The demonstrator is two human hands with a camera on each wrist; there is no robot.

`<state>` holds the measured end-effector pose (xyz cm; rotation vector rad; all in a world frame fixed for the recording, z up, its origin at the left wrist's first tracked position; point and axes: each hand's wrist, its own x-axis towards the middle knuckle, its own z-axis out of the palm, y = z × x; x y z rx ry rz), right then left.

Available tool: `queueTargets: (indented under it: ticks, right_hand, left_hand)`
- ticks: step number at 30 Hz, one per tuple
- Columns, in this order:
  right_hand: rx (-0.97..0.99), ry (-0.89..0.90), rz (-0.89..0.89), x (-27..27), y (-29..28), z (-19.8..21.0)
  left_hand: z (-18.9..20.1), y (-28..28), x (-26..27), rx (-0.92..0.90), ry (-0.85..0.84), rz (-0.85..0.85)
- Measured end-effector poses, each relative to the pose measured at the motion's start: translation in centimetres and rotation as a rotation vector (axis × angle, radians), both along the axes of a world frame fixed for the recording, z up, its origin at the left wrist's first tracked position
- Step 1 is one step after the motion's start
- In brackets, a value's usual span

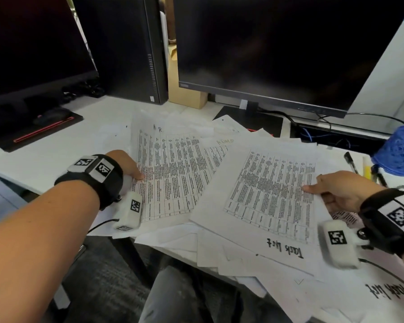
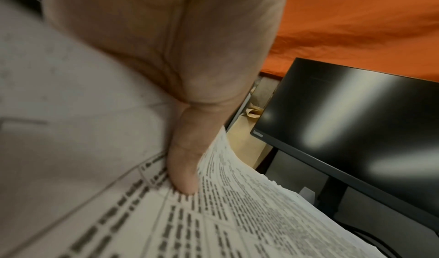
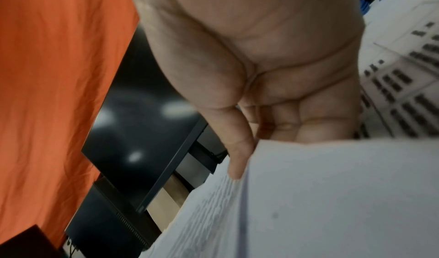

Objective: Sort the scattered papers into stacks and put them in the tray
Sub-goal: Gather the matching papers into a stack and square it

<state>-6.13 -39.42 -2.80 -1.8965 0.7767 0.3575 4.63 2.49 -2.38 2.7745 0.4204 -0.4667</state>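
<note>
Printed sheets lie scattered over the white desk (image 1: 44, 157). My left hand (image 1: 128, 166) pinches the left edge of a table-printed sheet (image 1: 173, 173), thumb on top; the left wrist view shows that thumb (image 2: 182, 168) pressing the same sheet (image 2: 237, 215). My right hand (image 1: 336, 190) pinches the right edge of another printed sheet (image 1: 271, 199) marked "Task list", thumb on top and fingers beneath. In the right wrist view the right thumb (image 3: 237, 160) lies on that paper (image 3: 320, 196). More papers (image 1: 219, 252) overhang the desk's front edge. No tray is in view.
Two dark monitors (image 1: 278, 47) (image 1: 28, 43) and a black computer case (image 1: 124, 47) stand at the back. A mouse on a black pad (image 1: 49, 117) lies at left. A blue mesh holder (image 1: 399, 152) and pens (image 1: 350, 162) sit at right. Cables (image 1: 324, 136) run behind.
</note>
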Motion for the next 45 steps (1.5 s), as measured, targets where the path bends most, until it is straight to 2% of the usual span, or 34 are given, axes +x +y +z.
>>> queueTargets:
  ticks: [7,12,15,17,19,24,25,28,31,34,36,39,42,45]
  right_hand:
    - [-0.001,-0.211,-0.111,-2.1,-4.5,1.1]
    - [0.119,-0.312,-0.151,-1.8,-12.3,-2.9]
    - [0.177,-0.328,-0.18,-3.0,-9.9,-1.1]
    - [0.24,-0.344,-0.202,-3.1,-8.3,-0.5]
    - [0.289,-0.381,-0.231,-4.0,-4.7,1.7]
    - [0.372,-0.458,-0.222,-2.6,-0.4,1.4]
    - [0.405,-0.471,-0.228,-2.4,0.4,1.2]
    - [0.502,-0.487,-0.25,-1.5,2.3,0.7]
    - [0.546,-0.498,-0.177,-1.0,4.5,1.0]
    - [0.51,-0.521,-0.137,-0.6,5.8,1.0]
    - [0.453,-0.531,-0.083,-0.5,6.5,1.1]
    - [0.391,-0.53,-0.031,-0.2,6.8,1.2]
    - [0.396,-0.488,0.03,-0.1,6.8,1.3]
    - [0.354,-0.411,0.001,-0.3,5.9,0.8]
  left_hand:
    - [0.5,2.8,-0.9,-0.02,-0.282,0.047]
    - [2.4,4.1,-2.7,-0.203,-0.415,0.126]
    - [3.2,3.0,-4.0,-0.406,-0.437,0.178]
    - [3.5,1.5,-4.7,-0.414,-0.445,0.132]
    - [3.7,-0.5,-5.3,-0.467,-0.466,0.098]
    - [3.1,-6.0,-6.6,-0.949,-0.439,0.049]
    - [2.9,-6.7,-6.6,-0.989,-0.428,0.045]
    - [2.3,-8.4,-6.5,-0.945,-0.404,0.034]
    - [2.3,-9.6,-6.3,-0.875,-0.362,0.044]
    - [2.8,-10.3,-7.0,-0.912,-0.342,0.102]
    - [3.3,-10.6,-7.7,-0.886,-0.393,0.089]
    - [3.2,-10.7,-8.3,-1.05,-0.335,0.042]
    - [2.0,-10.4,-7.4,-0.857,-0.359,-0.102]
    - [1.8,-10.2,-7.3,-0.816,-0.244,-0.142]
